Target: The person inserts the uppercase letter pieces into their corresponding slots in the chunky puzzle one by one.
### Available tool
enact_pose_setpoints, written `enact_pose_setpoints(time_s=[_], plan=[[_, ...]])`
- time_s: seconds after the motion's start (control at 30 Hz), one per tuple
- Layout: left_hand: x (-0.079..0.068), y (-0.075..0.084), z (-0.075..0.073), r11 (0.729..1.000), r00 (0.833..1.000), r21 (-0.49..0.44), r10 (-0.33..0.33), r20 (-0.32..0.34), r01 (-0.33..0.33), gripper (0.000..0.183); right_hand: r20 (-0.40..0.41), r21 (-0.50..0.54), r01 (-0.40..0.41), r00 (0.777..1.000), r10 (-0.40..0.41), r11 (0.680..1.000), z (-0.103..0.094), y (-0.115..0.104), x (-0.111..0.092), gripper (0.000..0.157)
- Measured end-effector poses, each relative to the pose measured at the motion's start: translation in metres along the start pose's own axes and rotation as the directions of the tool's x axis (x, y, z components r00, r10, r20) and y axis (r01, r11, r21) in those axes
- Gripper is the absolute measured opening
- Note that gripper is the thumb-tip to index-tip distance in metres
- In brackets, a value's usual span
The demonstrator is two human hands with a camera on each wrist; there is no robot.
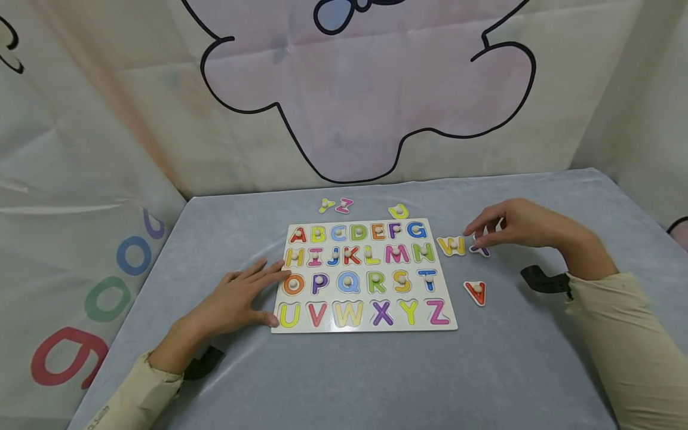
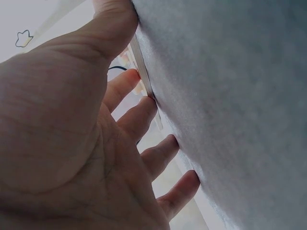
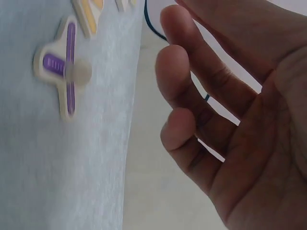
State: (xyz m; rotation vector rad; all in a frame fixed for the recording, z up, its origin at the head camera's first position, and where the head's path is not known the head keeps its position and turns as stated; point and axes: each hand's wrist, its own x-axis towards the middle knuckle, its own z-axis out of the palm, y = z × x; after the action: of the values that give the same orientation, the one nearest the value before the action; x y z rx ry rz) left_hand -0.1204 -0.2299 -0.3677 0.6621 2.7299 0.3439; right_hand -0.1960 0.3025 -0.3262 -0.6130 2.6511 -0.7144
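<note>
A white alphabet puzzle board (image 1: pixel 365 298) lies flat on the table. Knobbed letters sit in its upper three rows; the bottom row shows coloured letter recesses without knobs. My left hand (image 1: pixel 231 301) rests at the board's left edge, fingers spread, with fingertips and thumb touching it. In the left wrist view, fingertips (image 2: pixel 184 184) reach down to the grey cloth beside the edge. Over the purple letter X (image 3: pixel 71 67) hovers my right hand (image 1: pixel 518 224), fingers loosely bent. The right wrist view shows the X on the cloth, apart from the visible fingers. Left of it lies a yellow letter W (image 1: pixel 451 246).
A red letter V (image 1: pixel 475 293) lies right of the board. Behind the board are a yellow letter U (image 1: pixel 399 211), a yellow letter Y (image 1: pixel 326 205) and a pink letter Z (image 1: pixel 344 206). A printed curtain (image 1: pixel 344 143) hangs behind the grey table (image 1: pixel 344 382).
</note>
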Motion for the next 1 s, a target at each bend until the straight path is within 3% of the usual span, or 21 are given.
enact_pose_setpoints(time_s=[0.2,0.33,0.5,0.63,1.0], plan=[[-0.002,0.0,-0.001,1.0,1.0,0.005,0.003,-0.011,-0.003,0.094,0.049,-0.015,0.012,0.999,-0.012,1.0,0.003,-0.012,0.026,0.029],[0.0,0.0,-0.001,1.0,1.0,0.009,0.014,-0.019,-0.014,0.093,0.07,0.03,0.028,0.997,-0.03,0.999,0.005,-0.018,0.053,0.031],[0.002,0.0,0.002,1.0,1.0,0.012,0.015,-0.017,-0.015,0.094,0.071,0.124,-0.014,0.997,0.005,0.992,0.01,-0.023,0.088,0.033],[0.002,-0.001,0.004,1.0,1.0,0.004,0.009,-0.013,-0.009,0.095,0.039,0.13,-0.056,0.998,0.052,0.99,0.018,-0.025,0.113,0.03],[0.001,0.0,0.001,1.0,1.0,0.014,0.007,-0.006,-0.006,0.094,-0.033,0.093,-0.122,0.992,0.126,0.988,0.036,-0.028,0.142,0.028]])
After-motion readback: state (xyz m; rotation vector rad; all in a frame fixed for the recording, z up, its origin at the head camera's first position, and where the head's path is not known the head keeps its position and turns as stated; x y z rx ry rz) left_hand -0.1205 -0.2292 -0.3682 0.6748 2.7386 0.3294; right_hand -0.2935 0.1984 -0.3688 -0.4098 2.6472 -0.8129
